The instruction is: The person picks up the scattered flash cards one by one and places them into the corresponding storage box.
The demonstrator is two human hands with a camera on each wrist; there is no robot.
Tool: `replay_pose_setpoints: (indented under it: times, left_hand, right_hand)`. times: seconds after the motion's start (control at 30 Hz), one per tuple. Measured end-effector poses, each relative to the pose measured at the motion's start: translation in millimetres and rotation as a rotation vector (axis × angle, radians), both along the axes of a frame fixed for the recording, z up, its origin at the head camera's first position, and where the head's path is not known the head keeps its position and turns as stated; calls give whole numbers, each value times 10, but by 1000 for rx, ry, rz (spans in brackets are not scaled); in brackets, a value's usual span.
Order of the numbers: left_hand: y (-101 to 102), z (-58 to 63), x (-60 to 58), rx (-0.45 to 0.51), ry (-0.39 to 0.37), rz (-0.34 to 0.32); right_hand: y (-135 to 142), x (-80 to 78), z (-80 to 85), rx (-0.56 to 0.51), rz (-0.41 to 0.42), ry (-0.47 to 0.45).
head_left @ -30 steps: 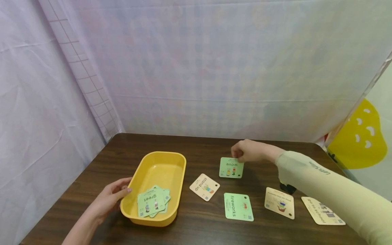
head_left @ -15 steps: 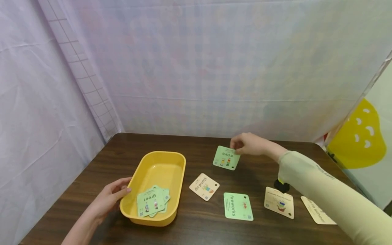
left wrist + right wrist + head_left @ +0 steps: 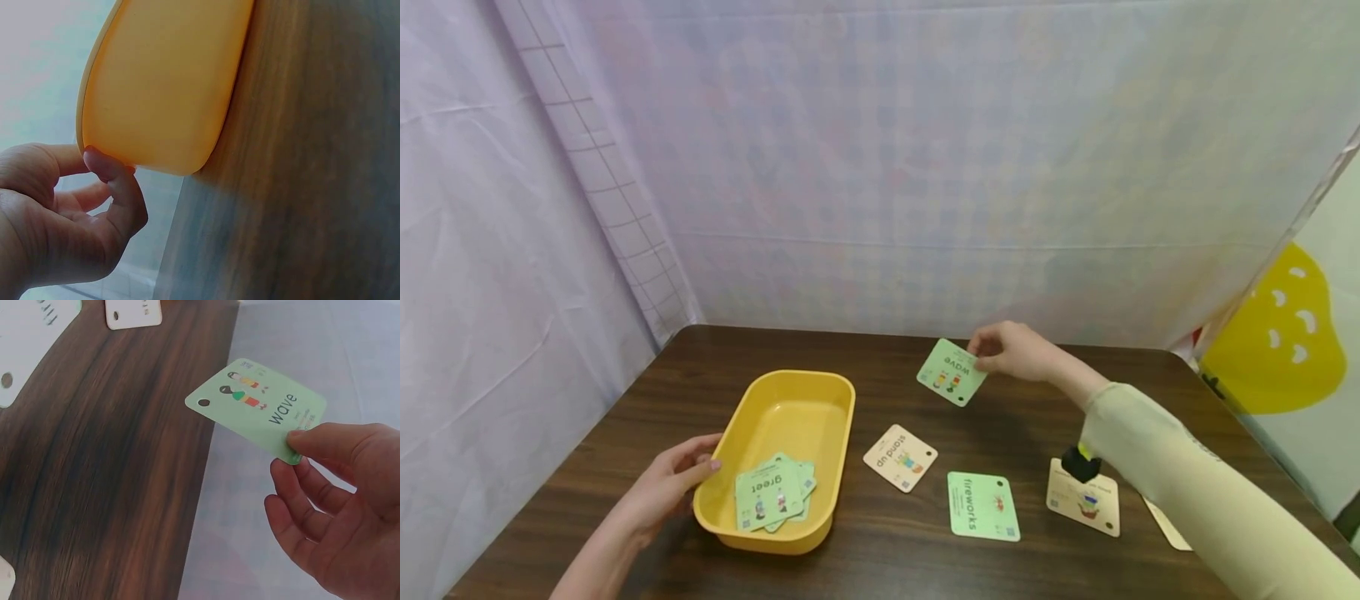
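Note:
My right hand pinches a green "wave" flashcard by one corner, thumb on the printed face, and holds it raised over the back of the table. The right wrist view shows the same flashcard tilted, with a punched hole at its far corner. My left hand grips the left rim of a yellow plastic tray; in the left wrist view, thumb and finger pinch the tray's edge. Inside the tray's near end lies a small pile of green flashcards, a "greet" card on top.
On the brown wooden table lie a cream "stand up" card, a green "fireworks" card and a cream card with a boat-like picture. Another cream card is mostly hidden under the right sleeve. A pale curtain hangs behind.
My right hand has lifted the "wave" card off the table, and the card has turned and tilted. The right forearm now covers more of the far-right card. My left hand stays put.

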State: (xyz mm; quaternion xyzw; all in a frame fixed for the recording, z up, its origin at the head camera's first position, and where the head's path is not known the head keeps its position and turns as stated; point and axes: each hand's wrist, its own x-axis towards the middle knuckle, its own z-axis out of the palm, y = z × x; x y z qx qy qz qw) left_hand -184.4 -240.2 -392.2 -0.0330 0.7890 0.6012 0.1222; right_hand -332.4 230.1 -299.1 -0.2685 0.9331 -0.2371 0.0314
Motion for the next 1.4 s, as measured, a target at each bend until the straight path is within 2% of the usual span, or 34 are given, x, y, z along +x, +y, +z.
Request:
replay_pose_setpoints:
  times: [0.4,0.53,1.03,1.4]
  left_hand:
    - [4,-3,-5,-10,10,-12]
    - [7,6,-4,-6,4,-11]
    - [10,20,-6,-17,-3,-9]
    - [6,25,4,-11,-1,-18]
  right_hand:
    - [-46,75,5,-129,-106,-32]
    - [-54,76,9,-152,-123,-23]
    - [-42,45,88,-259,-205,-97]
    - [-157,17,124,-389,-261,-159]
